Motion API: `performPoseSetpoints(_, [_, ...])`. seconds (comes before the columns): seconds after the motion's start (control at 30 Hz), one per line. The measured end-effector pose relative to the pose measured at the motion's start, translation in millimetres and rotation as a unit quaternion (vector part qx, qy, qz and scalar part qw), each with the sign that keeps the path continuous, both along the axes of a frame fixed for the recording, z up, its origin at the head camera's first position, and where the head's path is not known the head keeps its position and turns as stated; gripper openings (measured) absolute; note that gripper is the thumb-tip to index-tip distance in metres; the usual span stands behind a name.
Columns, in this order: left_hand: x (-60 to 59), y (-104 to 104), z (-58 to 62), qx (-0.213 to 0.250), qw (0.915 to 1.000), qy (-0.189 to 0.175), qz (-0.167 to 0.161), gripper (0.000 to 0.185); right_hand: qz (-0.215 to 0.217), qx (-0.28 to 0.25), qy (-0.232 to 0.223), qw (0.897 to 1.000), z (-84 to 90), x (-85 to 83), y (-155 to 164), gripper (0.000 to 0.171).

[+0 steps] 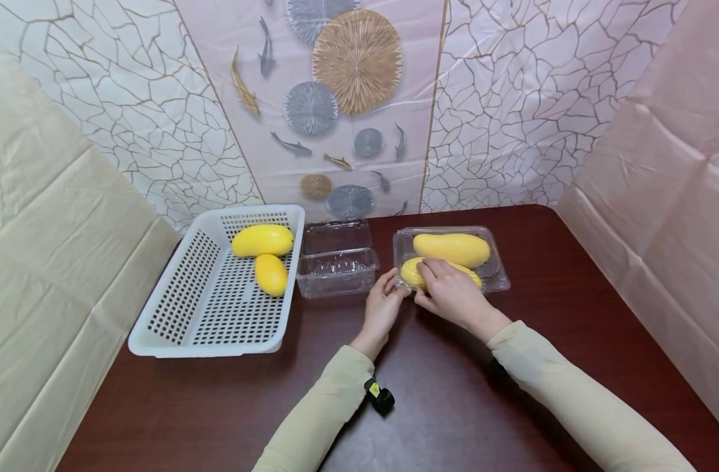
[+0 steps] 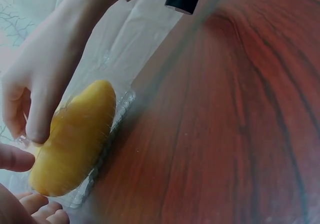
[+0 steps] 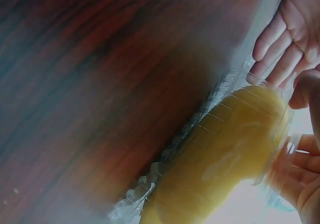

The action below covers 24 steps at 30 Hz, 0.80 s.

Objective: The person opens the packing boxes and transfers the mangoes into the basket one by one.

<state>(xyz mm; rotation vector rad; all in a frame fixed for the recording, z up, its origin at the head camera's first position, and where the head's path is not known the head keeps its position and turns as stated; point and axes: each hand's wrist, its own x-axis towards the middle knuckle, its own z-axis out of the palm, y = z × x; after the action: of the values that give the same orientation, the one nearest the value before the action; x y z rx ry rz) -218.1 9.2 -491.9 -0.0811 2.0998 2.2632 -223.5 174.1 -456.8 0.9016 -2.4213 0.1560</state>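
Nearest the camera, my left sleeve [image 1: 326, 403] and right sleeve [image 1: 571, 393] cross the dark red tabletop [image 1: 432, 406] on the near side of the packed clamshell [image 1: 502, 283]. Room to move: the tabletop runs from that clamshell's near edge towards me, and a strip lies between its right side and the right curtain [image 1: 660, 190]. Limits: the table's far edge and the patterned backdrop [image 1: 501, 118] stand close behind it.

Containers: two yellow gourds, a far gourd [image 1: 451, 249] and a near gourd [image 1: 410, 269], lie side by side inside the packed clamshell, under its clear lid; latching cannot be determined. Left of it sits a second clamshell [image 1: 309, 286], lid raised. Farther left is a white basket [image 1: 206, 351], holding an upper gourd [image 1: 262, 240] and a lower gourd [image 1: 271, 275].

Grip: my right hand [image 1: 456, 295] grasps the packed clamshell's near edge, fingers bent over the lid, thumb at the rim. My left hand [image 1: 381, 311] touches its near left corner; I cannot tell whether it is clenched. Obstructions: the right fingers partly cover the near gourd. A black device [image 1: 381, 398] sits at the left cuff, on the clamshell's near side.
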Motion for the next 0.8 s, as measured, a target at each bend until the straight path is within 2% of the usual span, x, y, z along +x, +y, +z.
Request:
performPoseSetpoints(0.2, [1.7,4.5,-3.7,-0.051,0.9980,0.033,0.021,0.056,0.007,0.004,0.020,1.000,-2.5,-1.0,0.6,0.047])
performPoseSetpoints(0.33, [2.1,5.5,-4.2,-0.052,0.9971,0.049,0.026,0.055,0.014,0.009,0.035,0.999,-2.4,-2.4,0.1,0.045])
performPoseSetpoints(0.53, [2.6,5.6,-1.8,-0.045,0.9973,0.053,0.026,0.050,0.017,0.017,0.056,0.998,0.9,-3.5,-3.2,0.044])
performPoseSetpoints(0.8, [2.2,4.4,-3.2,-0.032,0.9980,0.050,0.024,0.048,0.011,0.023,0.040,0.999,2.0,-3.2,-6.2,0.041])
